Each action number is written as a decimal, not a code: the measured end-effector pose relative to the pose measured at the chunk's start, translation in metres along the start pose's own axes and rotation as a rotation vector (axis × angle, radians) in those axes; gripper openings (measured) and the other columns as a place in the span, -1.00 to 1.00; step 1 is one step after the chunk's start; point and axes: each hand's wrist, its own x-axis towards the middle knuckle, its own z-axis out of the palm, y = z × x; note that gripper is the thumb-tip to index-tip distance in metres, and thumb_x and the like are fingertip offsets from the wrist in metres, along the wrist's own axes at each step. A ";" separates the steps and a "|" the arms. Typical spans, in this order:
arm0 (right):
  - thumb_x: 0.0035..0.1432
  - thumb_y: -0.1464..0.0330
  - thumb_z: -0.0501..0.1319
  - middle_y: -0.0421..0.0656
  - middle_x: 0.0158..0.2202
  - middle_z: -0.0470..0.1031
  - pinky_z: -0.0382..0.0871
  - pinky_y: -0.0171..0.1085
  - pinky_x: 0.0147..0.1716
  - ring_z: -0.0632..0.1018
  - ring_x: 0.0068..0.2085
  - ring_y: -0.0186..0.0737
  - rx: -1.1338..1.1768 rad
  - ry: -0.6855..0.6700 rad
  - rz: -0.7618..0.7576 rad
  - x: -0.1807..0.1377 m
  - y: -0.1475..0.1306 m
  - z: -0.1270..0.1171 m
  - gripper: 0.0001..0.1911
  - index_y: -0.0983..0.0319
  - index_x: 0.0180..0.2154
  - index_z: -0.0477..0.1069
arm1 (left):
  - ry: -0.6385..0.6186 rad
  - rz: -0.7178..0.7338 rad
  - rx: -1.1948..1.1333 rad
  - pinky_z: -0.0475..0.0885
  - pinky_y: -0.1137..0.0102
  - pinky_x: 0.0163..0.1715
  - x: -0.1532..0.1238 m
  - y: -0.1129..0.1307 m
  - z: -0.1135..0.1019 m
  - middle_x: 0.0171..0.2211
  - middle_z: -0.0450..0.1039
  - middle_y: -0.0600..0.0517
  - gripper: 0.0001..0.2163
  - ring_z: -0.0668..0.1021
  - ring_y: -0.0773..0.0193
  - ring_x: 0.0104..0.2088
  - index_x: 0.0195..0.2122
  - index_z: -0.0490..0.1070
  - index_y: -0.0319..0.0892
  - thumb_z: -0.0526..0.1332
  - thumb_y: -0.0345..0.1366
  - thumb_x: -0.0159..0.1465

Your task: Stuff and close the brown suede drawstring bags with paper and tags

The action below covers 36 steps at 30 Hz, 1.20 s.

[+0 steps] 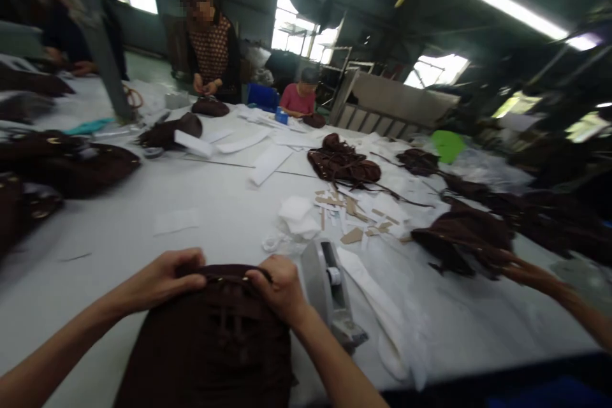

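A dark brown fabric bag point(205, 338) lies in front of me at the near edge of the table, its top edge pointing away from me. Small brass-coloured eyelets show along that edge, and the front is gathered and blurred. My left hand point(179, 274) pinches the top edge at its left side, thumb on the near face. At the right end of the same edge, my right hand point(280, 284) is closed with its thumb over the cloth. A grey tape dispenser point(318, 280) stands just right of my right hand.
From the right, another person's hand point(514, 268) touches a brown bag point(466, 233). Cardboard scraps point(354, 207), white padding point(299, 213) and a laced brown bag point(342, 162) lie ahead. More brown bags point(86, 166) are at left. Several people work around the white table point(205, 204).
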 end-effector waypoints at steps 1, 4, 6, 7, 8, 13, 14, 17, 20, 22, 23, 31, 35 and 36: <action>0.23 0.05 -0.02 -0.12 -0.48 0.49 0.27 -0.28 -0.30 0.45 -0.37 -0.23 0.029 -0.037 0.040 0.000 0.004 0.003 -0.52 0.23 -0.44 0.47 | 0.015 -0.008 0.029 0.38 0.45 -0.52 0.002 0.004 -0.003 -0.50 0.41 0.12 -0.70 0.44 0.33 -0.51 -0.41 0.42 -0.19 0.20 -0.02 0.14; 0.25 0.12 -0.02 -0.01 -0.16 0.51 0.28 -0.16 -0.09 0.46 -0.11 -0.12 0.100 -0.015 0.131 -0.005 0.017 0.011 -0.59 0.25 -0.17 0.45 | 0.081 -0.044 0.090 0.45 0.32 -0.36 0.003 0.004 -0.006 -0.30 0.43 0.04 -0.70 0.50 0.25 -0.35 -0.23 0.40 -0.27 0.14 -0.09 0.24; 0.25 0.14 -0.03 0.01 -0.04 0.45 0.24 -0.11 -0.01 0.42 -0.01 -0.08 0.124 0.123 0.211 -0.012 0.017 0.004 -0.59 0.24 -0.10 0.41 | 0.108 -0.042 0.112 0.45 0.30 -0.31 0.000 0.001 -0.006 -0.30 0.44 0.03 -0.71 0.50 0.23 -0.32 -0.23 0.41 -0.22 0.14 -0.08 0.24; 0.25 0.14 -0.03 0.00 -0.07 0.47 0.27 -0.12 -0.04 0.44 -0.04 -0.07 0.130 0.194 0.275 -0.016 0.012 -0.004 -0.60 0.24 -0.13 0.43 | 0.123 -0.032 0.123 0.45 0.32 -0.30 -0.004 0.000 -0.005 -0.33 0.45 0.04 -0.72 0.50 0.24 -0.33 -0.27 0.42 -0.19 0.14 -0.07 0.22; 0.25 0.13 -0.03 -0.02 -0.17 0.51 0.31 -0.16 -0.12 0.48 -0.13 -0.08 0.142 0.238 0.353 -0.020 0.005 -0.012 -0.60 0.23 -0.19 0.45 | 0.142 -0.027 0.130 0.44 0.34 -0.30 -0.008 -0.001 -0.004 -0.37 0.45 0.05 -0.72 0.49 0.25 -0.35 -0.31 0.42 -0.17 0.14 -0.05 0.22; 0.19 0.11 0.06 -0.16 -0.54 0.46 0.29 -0.28 -0.48 0.47 -0.48 -0.19 0.229 -0.015 0.497 -0.048 -0.056 -0.022 -0.63 0.18 -0.47 0.47 | 0.004 -0.287 -0.089 0.32 0.47 -0.64 -0.041 -0.012 0.023 -0.50 0.43 0.03 -0.60 0.49 0.29 -0.56 -0.41 0.36 -0.21 0.02 0.06 0.22; 0.15 0.14 0.12 -0.15 -0.49 0.48 0.31 -0.27 -0.45 0.49 -0.45 -0.17 0.184 -0.083 0.452 -0.056 -0.065 -0.015 -0.71 0.17 -0.43 0.47 | -0.077 -0.352 -0.144 0.31 0.47 -0.68 -0.047 -0.016 0.031 -0.50 0.43 0.02 -0.60 0.49 0.28 -0.58 -0.40 0.34 -0.22 0.03 0.07 0.20; 0.06 0.31 0.22 -0.08 -0.33 0.49 0.37 -0.19 -0.34 0.52 -0.30 -0.05 0.005 -0.194 0.312 -0.079 -0.079 0.011 -0.86 0.16 -0.29 0.46 | -0.143 -0.390 -0.179 0.34 0.44 -0.69 -0.059 -0.019 0.049 -0.54 0.40 0.05 -0.62 0.49 0.26 -0.61 -0.35 0.32 -0.22 0.09 0.05 0.17; 0.15 0.36 0.12 -0.10 -0.32 0.46 0.40 -0.20 -0.30 0.51 -0.27 -0.10 0.050 -0.198 0.244 -0.092 -0.075 0.017 -0.87 0.15 -0.29 0.44 | 0.094 -0.205 -0.016 0.42 0.37 -0.53 -0.059 -0.013 0.048 -0.48 0.41 0.05 -0.70 0.47 0.28 -0.53 -0.25 0.34 -0.18 0.07 -0.04 0.21; 0.21 0.36 0.05 -0.10 -0.29 0.46 0.42 -0.22 -0.27 0.52 -0.26 -0.15 0.122 -0.108 0.249 -0.090 -0.069 0.011 -0.81 0.15 -0.22 0.42 | 0.159 -0.039 0.134 0.45 0.30 -0.30 -0.056 -0.009 0.043 -0.25 0.46 -0.02 -0.68 0.48 0.28 -0.43 -0.06 0.31 -0.14 0.13 -0.15 0.19; 0.21 0.37 0.04 -0.08 -0.23 0.46 0.42 -0.21 -0.22 0.51 -0.21 -0.15 0.135 -0.047 0.249 -0.087 -0.067 0.009 -0.78 0.16 -0.14 0.40 | 0.115 0.022 0.192 0.44 0.27 -0.21 -0.054 -0.009 0.042 -0.12 0.44 -0.06 -0.59 0.49 0.27 -0.38 0.05 0.24 -0.12 0.17 -0.20 0.16; 0.03 0.53 0.08 -0.02 0.00 0.43 0.36 -0.08 -0.04 0.46 -0.06 -0.04 0.035 -0.072 0.161 -0.068 -0.051 0.036 -0.44 0.27 0.13 0.21 | -0.087 0.040 0.473 0.37 0.20 -0.09 -0.060 -0.032 0.057 -0.12 0.46 -0.10 -0.62 0.49 0.05 -0.09 0.04 0.20 -0.14 0.13 -0.34 0.17; 0.05 0.49 0.07 -0.08 -0.35 0.48 0.39 -0.12 -0.20 0.48 -0.26 -0.09 0.044 0.000 0.173 -0.080 -0.052 0.038 -0.78 0.23 -0.32 0.47 | -0.079 0.109 0.478 0.37 0.25 -0.11 -0.076 -0.031 0.053 -0.21 0.43 -0.07 -0.83 0.47 0.12 -0.14 -0.18 0.35 -0.14 0.07 -0.36 0.21; 0.01 0.50 0.08 -0.07 -0.35 0.47 0.38 -0.13 -0.20 0.48 -0.25 -0.10 0.081 0.006 0.129 -0.083 -0.053 0.034 -0.80 0.22 -0.38 0.47 | -0.103 0.138 0.466 0.38 0.27 -0.11 -0.080 -0.030 0.053 -0.21 0.41 -0.06 -0.84 0.46 0.15 -0.15 -0.24 0.37 -0.15 0.05 -0.40 0.20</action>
